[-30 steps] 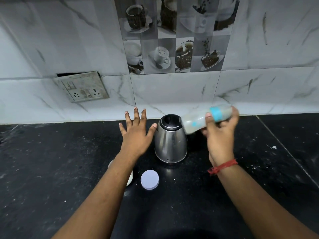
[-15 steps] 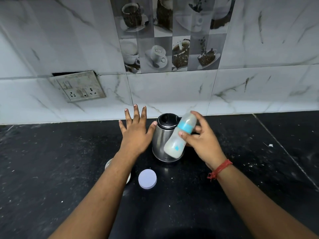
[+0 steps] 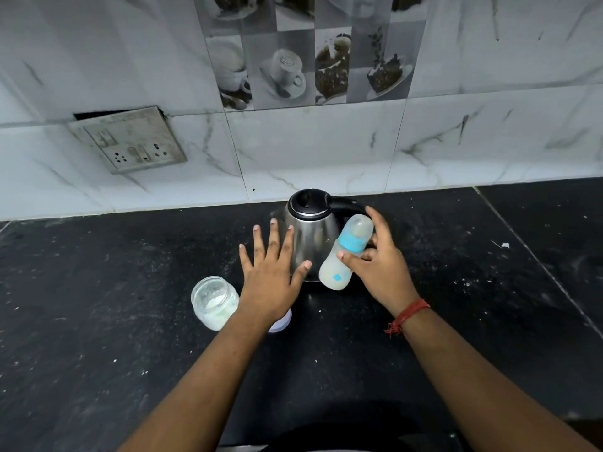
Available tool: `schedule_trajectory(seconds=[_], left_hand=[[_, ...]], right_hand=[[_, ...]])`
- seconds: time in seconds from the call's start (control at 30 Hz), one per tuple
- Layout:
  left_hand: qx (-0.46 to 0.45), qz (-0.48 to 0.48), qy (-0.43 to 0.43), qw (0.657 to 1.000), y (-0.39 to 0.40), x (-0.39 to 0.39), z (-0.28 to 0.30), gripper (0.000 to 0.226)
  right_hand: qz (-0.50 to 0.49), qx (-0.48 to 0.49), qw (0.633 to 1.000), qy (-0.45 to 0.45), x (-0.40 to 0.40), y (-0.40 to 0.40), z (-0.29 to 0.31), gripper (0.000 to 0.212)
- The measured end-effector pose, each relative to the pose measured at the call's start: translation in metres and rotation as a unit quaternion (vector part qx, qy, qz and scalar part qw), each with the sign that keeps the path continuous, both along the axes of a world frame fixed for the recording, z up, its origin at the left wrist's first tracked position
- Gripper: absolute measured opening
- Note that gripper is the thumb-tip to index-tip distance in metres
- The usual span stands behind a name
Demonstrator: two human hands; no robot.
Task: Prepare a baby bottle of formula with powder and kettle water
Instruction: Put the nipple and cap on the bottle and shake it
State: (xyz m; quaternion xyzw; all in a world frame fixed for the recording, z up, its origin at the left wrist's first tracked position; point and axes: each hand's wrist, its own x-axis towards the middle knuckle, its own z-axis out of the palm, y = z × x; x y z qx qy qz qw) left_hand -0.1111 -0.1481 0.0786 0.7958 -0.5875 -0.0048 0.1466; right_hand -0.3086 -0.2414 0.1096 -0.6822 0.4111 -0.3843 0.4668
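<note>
My right hand (image 3: 380,272) grips a baby bottle (image 3: 344,256) with a blue collar and a clear cap; it holds milky liquid and tilts cap-up to the right, in front of a steel kettle (image 3: 311,238) with a black lid. My left hand (image 3: 270,275) hovers palm down with fingers spread, just left of the kettle, holding nothing. An open glass jar of white powder (image 3: 213,301) stands left of my left wrist. The jar's pale lid (image 3: 282,322) lies on the counter, mostly hidden under that wrist.
The black stone counter (image 3: 98,288) is dusted with white specks. A marble-tiled wall (image 3: 326,151) runs behind the kettle, with a loose switch and socket plate (image 3: 130,141) at the left. A counter seam (image 3: 538,265) runs diagonally at the right.
The bottle swung from lying sideways above the kettle to a tilted, cap-up pose lower in front of it. The view shifted, so the powder jar shows beside my left wrist.
</note>
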Motion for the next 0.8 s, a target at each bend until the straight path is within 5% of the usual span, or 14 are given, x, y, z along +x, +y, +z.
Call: schedule_trajectory(seconds=[0.8], left_hand=[[0.088,-0.060,-0.010,0.994,0.033,-0.052,-0.056,0.077]], right_hand=[[0.026,-0.008,0.977,0.211,-0.033,0.019,-0.070,0.089]])
